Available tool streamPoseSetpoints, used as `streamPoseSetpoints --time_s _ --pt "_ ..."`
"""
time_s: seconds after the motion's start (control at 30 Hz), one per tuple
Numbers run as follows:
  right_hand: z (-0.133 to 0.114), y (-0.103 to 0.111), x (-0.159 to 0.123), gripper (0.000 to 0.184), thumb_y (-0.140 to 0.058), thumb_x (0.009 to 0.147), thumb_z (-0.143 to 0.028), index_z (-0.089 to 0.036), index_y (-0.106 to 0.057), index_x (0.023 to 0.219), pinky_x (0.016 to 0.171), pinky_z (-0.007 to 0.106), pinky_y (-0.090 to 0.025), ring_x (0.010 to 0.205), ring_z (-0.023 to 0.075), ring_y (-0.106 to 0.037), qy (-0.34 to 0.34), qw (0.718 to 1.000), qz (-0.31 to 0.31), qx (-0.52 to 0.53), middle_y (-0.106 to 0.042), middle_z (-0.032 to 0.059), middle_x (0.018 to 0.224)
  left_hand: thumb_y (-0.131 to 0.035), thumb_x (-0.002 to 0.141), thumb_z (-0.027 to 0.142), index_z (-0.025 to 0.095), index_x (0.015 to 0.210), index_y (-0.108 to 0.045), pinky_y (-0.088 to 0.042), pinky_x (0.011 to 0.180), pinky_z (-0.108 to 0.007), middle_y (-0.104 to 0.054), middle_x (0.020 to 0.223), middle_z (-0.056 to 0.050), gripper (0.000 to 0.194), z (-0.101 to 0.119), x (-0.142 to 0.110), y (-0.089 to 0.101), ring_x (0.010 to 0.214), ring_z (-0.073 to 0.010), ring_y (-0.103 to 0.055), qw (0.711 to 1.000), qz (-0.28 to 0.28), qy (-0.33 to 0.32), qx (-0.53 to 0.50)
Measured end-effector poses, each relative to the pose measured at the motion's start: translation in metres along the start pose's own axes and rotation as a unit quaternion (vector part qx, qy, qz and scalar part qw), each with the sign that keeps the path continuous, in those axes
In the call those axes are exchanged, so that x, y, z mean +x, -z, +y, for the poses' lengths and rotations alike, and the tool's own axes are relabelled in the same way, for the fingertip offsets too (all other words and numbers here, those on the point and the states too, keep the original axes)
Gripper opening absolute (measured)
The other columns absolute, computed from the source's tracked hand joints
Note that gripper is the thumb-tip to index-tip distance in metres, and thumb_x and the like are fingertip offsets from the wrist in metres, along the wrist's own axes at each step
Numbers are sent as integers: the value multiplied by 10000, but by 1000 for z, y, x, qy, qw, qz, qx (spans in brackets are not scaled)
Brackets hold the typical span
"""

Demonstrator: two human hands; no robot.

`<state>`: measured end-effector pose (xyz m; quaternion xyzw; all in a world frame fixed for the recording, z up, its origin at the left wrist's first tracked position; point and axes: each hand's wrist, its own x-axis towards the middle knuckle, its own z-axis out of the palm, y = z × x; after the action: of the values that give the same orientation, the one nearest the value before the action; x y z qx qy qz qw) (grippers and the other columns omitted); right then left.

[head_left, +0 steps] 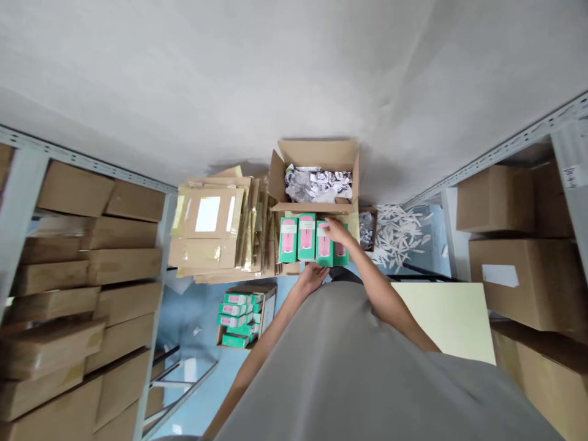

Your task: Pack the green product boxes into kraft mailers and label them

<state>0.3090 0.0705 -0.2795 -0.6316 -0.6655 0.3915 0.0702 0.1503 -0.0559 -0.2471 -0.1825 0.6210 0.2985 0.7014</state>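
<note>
Shelving (26, 187) either side, blue floor (195, 306), green boxes (307, 239)

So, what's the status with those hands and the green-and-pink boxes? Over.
Right hand at third box from left. Left hand near the row's close edge, contact unclear. Right hand partly hiding fourth box.

The right hand (337, 231) partly hides the rightmost green box (340, 252) — leftmost cartons (5, 166) run off-frame.
</note>
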Motion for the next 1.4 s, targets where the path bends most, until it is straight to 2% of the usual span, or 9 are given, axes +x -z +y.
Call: streamPoseSetpoints --time_s 0.17,0.3,0.47,0.63,0.8,0.97,1.17,1.3,1.4 --pt "-9 2 -26 519 -601 1092 -209 -63 -600 1590 1313 473 -427 1521 342 -594 -4 1000 17 0 -628 236 1619 -542 689 -114 223 801 -565 -641 880 -277 -668 781 -33 356 -11 -3 6 769 -180 -718 1000 -10 -9 17" --pt "-14 -1 -74 486 -590 1069 -174 -119 -642 1549 1319 502 -422 1511 336 -573 29 995 97 9 -636 213 1589 -557 652 -90 225 829 -563 -646 848 -281 -669 812 -32 361 -30 -7 19 781 -186 -715 998 -38 -19 38" --pt "-6 -22 -170 475 -570 1048 -153 -146 -650 1516 1337 498 -412 1588 333 -470 45 978 205 17 -506 178 1730 -591 664 -59 234 842 -540 -651 900 -319 -652 820 -30 347 -76 -10 48 775 -192 -701 994 -76 -4 77" --pt "21 -54 -282 516 -520 1039 -115 -166 -638 1539 1355 512 -387 1568 329 -481 -15 967 253 36 -668 173 1565 -637 693 -2 240 872 -576 -642 935 -352 -680 856 -44 307 -136 -16 87 799 -208 -703 983 -108 34 142" --pt "46 -82 -393 416 -545 1056 -177 -220 -695 1441 1348 541 -399 1557 330 -504 -82 933 341 78 -694 133 1531 -625 658 61 231 908 -606 -630 916 -350 -716 899 -54 303 -198 -29 113 844 -218 -714 968 -135 56 204" --pt "50 -105 -483 296 -626 1069 -313 -238 -700 1346 1288 488 -464 1440 323 -620 -127 878 443 130 -710 139 1468 -634 736 135 233 859 -551 -629 928 -382 -717 886 -52 178 -244 -46 122 837 -224 -729 948 -151 49 277" --pt "70 -125 -560 552 -691 1032 -479 -214 -611 1510 1218 499 -522 1376 346 -649 -207 774 573 175 -661 172 1495 -642 852 139 225 919 -615 -593 874 -282 -756 868 -8 112 -284 -69 113 796 -168 -714 907 -209 -15 365" --pt "99 -130 -605 576 -678 1013 -544 -230 -642 1495 1092 499 -606 1319 345 -657 -253 721 612 203 -662 169 1495 -732 857 84 245 1161 -713 -578 974 -280 -807 960 -4 344 -319 -88 106 934 -174 -765 845 -284 -56 450" --pt "121 -128 -635 623 -714 971 -613 -241 -673 1468 1055 519 -618 1325 364 -640 -267 693 637 207 -677 167 1481 -790 808 21 219 1078 -745 -565 997 -277 -800 950 -9 338 -342 -100 103 935 -169 -756 784 -339 -32 519"
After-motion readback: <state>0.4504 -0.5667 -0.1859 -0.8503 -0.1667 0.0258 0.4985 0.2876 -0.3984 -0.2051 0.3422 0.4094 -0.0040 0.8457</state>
